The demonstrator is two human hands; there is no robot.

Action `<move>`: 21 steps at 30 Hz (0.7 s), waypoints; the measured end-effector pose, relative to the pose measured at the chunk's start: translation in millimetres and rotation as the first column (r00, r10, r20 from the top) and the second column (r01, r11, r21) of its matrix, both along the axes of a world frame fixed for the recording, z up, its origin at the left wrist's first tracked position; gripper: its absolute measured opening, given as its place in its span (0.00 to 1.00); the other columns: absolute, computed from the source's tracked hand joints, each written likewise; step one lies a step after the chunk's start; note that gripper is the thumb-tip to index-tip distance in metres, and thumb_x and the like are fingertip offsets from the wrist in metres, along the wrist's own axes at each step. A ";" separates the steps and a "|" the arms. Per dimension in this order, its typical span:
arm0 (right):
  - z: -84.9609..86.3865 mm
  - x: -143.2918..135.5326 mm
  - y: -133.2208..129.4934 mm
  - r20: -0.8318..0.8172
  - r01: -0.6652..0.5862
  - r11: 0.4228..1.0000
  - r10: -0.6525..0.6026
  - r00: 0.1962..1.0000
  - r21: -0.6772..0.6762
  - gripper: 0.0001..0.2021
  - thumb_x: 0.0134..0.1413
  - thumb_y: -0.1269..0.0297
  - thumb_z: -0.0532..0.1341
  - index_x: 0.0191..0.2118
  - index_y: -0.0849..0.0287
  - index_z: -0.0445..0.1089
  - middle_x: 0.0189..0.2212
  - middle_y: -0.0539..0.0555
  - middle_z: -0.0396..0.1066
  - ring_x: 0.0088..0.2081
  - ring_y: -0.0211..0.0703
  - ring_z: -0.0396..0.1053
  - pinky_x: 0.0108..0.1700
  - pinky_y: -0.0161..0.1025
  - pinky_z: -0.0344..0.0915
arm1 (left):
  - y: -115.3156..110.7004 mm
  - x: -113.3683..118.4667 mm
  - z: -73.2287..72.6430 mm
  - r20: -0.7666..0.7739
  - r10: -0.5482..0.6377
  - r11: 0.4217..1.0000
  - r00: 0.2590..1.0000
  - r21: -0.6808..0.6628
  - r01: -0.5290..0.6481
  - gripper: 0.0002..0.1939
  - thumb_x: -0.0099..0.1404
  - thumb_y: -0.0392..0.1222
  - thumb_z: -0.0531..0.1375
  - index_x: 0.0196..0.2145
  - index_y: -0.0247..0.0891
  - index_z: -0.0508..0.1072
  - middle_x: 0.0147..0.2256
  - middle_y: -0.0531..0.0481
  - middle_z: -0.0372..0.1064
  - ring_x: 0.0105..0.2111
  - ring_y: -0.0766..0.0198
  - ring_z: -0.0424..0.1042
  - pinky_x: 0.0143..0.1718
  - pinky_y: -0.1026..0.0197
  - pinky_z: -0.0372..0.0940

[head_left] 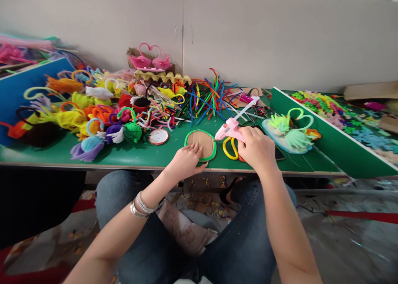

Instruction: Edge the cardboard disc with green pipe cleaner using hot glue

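A round cardboard disc (205, 145) edged with green pipe cleaner lies near the table's front edge. My left hand (186, 157) rests on its left part, fingers stretched out and lying flat on the cardboard. In my right hand (257, 147) is a pink hot glue gun (229, 129), gripped by its handle with a translucent glue stick poking out of its back. The nozzle points left, close to the disc's right rim. Beneath the gun lie yellow-handled scissors (230, 149), partly covered by my right hand. A dark flat object (279, 153), perhaps a phone, shows behind that hand.
Colourful pipe-cleaner swans (90, 139) crowd the left. Loose pipe cleaners (214, 95) spread at the back, near a pink swan pair (151, 60). A small white round lid (158, 137) sits left of the disc. Pale green swans (295, 134) stand right, before a green divider (329, 130).
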State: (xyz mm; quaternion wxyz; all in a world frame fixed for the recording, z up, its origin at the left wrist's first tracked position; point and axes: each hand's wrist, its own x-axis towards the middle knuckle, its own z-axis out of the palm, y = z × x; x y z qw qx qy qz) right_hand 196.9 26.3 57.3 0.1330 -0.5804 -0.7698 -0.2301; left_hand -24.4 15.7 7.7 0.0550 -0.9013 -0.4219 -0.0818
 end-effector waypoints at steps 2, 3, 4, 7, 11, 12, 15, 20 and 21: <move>1.0 0.5 -1.0 0.001 0.000 1.000 0.000 1.000 0.001 0.10 0.52 0.71 0.53 0.40 0.61 0.67 0.33 0.56 0.71 0.37 0.46 0.64 0.28 0.39 0.49 | 0.4 -1.4 1.4 0.003 -0.014 1.000 1.000 -0.006 0.014 0.28 0.65 0.50 0.51 0.53 0.23 0.66 0.52 0.31 0.67 0.53 0.50 0.67 0.52 0.55 0.63; 1.2 0.7 -1.3 0.004 -0.001 1.000 0.001 1.000 0.003 0.10 0.52 0.71 0.53 0.40 0.61 0.67 0.33 0.55 0.71 0.37 0.46 0.65 0.28 0.39 0.49 | 0.7 -2.3 2.1 0.005 -0.018 1.000 1.000 -0.008 0.018 0.28 0.64 0.50 0.52 0.53 0.23 0.65 0.52 0.31 0.67 0.53 0.50 0.67 0.52 0.55 0.63; 1.2 0.8 -1.4 0.008 0.000 1.000 0.000 1.000 0.006 0.10 0.52 0.71 0.53 0.40 0.61 0.67 0.33 0.55 0.71 0.37 0.46 0.65 0.28 0.39 0.49 | 1.0 -3.2 2.7 0.009 -0.021 1.000 1.000 -0.009 0.021 0.28 0.64 0.50 0.52 0.53 0.23 0.66 0.52 0.32 0.67 0.52 0.51 0.68 0.52 0.54 0.63; -0.2 1.0 -0.5 0.021 0.010 1.000 -0.010 1.000 0.020 0.09 0.53 0.68 0.55 0.41 0.61 0.66 0.34 0.56 0.71 0.38 0.46 0.65 0.29 0.39 0.51 | 2.4 -7.3 4.4 0.035 -0.026 1.000 0.999 -0.011 0.027 0.27 0.62 0.49 0.54 0.52 0.26 0.67 0.51 0.35 0.68 0.51 0.52 0.69 0.51 0.56 0.64; -3.3 2.2 1.8 0.029 0.026 1.000 -0.027 0.999 0.017 0.13 0.54 0.61 0.57 0.43 0.63 0.64 0.37 0.58 0.71 0.38 0.48 0.65 0.29 0.39 0.52 | 6.4 -15.6 6.9 0.066 -0.048 0.998 0.997 -0.048 0.051 0.25 0.63 0.50 0.54 0.52 0.32 0.68 0.54 0.40 0.67 0.51 0.55 0.69 0.53 0.56 0.62; -4.0 2.7 2.4 0.031 0.028 1.000 -0.028 0.999 0.012 0.14 0.54 0.61 0.58 0.44 0.63 0.64 0.38 0.58 0.71 0.39 0.48 0.65 0.29 0.39 0.52 | 7.8 -17.7 7.5 0.067 -0.058 0.996 0.996 -0.062 0.062 0.25 0.63 0.51 0.54 0.52 0.32 0.68 0.54 0.41 0.67 0.51 0.56 0.69 0.54 0.56 0.61; -6.0 4.3 4.0 0.042 0.031 1.000 -0.031 0.999 -0.001 0.15 0.53 0.60 0.59 0.45 0.63 0.63 0.39 0.58 0.71 0.39 0.48 0.65 0.30 0.39 0.52 | 11.9 -22.6 9.4 0.065 -0.086 0.992 0.994 -0.092 0.092 0.24 0.64 0.52 0.55 0.51 0.34 0.69 0.53 0.42 0.67 0.52 0.57 0.68 0.57 0.54 0.57; -9.0 5.9 7.1 0.071 0.049 0.999 -0.049 0.996 0.000 0.18 0.54 0.56 0.60 0.46 0.64 0.63 0.38 0.58 0.71 0.38 0.48 0.66 0.29 0.39 0.52 | 14.2 -22.0 9.3 0.074 -0.090 0.993 0.993 -0.069 0.095 0.23 0.63 0.52 0.57 0.49 0.34 0.70 0.51 0.43 0.70 0.50 0.56 0.70 0.59 0.51 0.54; -9.5 5.9 7.9 0.076 0.059 0.998 -0.059 0.995 0.001 0.19 0.54 0.55 0.59 0.46 0.64 0.63 0.37 0.59 0.71 0.38 0.48 0.66 0.29 0.39 0.51 | 14.0 -20.3 8.2 0.080 -0.082 0.995 0.993 -0.051 0.086 0.22 0.63 0.52 0.57 0.48 0.34 0.71 0.50 0.43 0.71 0.49 0.56 0.71 0.59 0.51 0.54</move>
